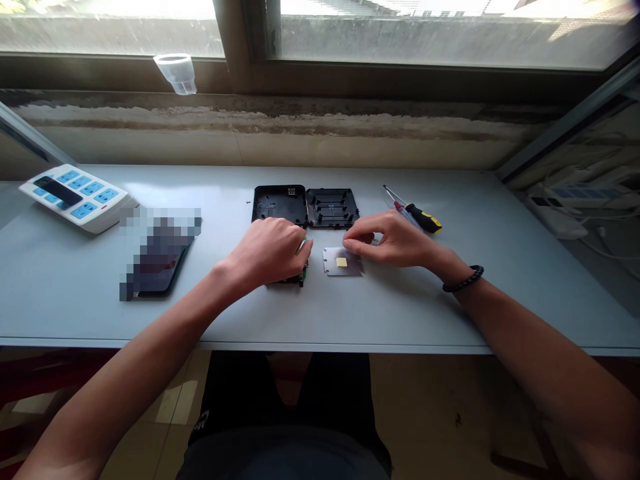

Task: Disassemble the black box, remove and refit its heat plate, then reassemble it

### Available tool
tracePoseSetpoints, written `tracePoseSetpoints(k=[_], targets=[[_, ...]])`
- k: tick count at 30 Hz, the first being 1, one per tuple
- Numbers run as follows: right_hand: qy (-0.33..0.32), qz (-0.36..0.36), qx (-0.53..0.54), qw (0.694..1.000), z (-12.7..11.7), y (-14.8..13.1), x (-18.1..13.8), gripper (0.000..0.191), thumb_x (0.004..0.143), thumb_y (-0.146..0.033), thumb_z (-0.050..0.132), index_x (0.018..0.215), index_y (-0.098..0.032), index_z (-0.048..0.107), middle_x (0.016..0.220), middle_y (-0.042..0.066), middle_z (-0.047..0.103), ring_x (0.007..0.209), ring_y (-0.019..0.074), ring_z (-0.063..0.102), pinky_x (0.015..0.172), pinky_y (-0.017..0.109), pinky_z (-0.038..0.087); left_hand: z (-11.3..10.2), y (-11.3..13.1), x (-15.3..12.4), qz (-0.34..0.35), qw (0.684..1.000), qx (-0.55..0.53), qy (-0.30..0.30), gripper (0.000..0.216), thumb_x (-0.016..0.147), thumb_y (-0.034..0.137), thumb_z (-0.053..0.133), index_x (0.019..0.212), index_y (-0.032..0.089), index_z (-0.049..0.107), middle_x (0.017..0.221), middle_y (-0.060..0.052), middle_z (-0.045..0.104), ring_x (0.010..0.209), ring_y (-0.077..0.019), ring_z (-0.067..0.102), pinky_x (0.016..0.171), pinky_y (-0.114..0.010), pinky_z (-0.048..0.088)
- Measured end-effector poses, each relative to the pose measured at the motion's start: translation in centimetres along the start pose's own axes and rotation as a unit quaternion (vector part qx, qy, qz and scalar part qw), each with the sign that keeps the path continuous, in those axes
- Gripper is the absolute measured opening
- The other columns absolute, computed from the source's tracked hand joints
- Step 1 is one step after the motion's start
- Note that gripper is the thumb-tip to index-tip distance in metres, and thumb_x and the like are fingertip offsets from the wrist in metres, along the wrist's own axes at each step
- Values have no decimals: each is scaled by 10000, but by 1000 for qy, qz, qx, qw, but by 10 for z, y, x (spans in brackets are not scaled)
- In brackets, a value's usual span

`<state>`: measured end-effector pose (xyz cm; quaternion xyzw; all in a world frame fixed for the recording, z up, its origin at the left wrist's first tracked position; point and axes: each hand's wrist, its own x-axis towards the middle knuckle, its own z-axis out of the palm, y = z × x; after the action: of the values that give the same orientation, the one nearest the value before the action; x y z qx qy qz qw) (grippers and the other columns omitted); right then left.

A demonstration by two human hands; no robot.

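My left hand (270, 252) is closed over a small green circuit board (303, 272) lying on the grey table (350, 313); most of the board is hidden under the hand. My right hand (393, 239) pinches the far edge of a thin metal plate (343, 262) with a yellow square pad on it. Just behind both hands lie two open black plastic case halves, the left shell (279, 203) and the right shell (333, 207), side by side.
A yellow-and-black screwdriver (423, 217) and a thin red one (400, 208) lie behind my right hand. A phone (160, 260) and a white power strip (75, 197) are on the left. A plastic cup (176, 72) stands on the window ledge. Cables and another power strip (580, 197) lie at right.
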<state>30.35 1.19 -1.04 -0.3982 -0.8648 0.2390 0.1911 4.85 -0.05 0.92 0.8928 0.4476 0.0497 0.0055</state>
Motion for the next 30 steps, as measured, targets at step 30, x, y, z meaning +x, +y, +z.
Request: tracePoseSetpoints(k=[30], targets=[[35, 20, -32, 999, -2, -2, 0, 308, 942, -376, 559, 762, -181, 715, 771, 28, 723, 631, 96, 533, 575, 265, 386, 3, 2, -2, 65, 982, -47, 172, 475, 1007, 286, 371, 538, 227, 334, 517, -15, 421, 506, -139, 337, 503, -334, 194]])
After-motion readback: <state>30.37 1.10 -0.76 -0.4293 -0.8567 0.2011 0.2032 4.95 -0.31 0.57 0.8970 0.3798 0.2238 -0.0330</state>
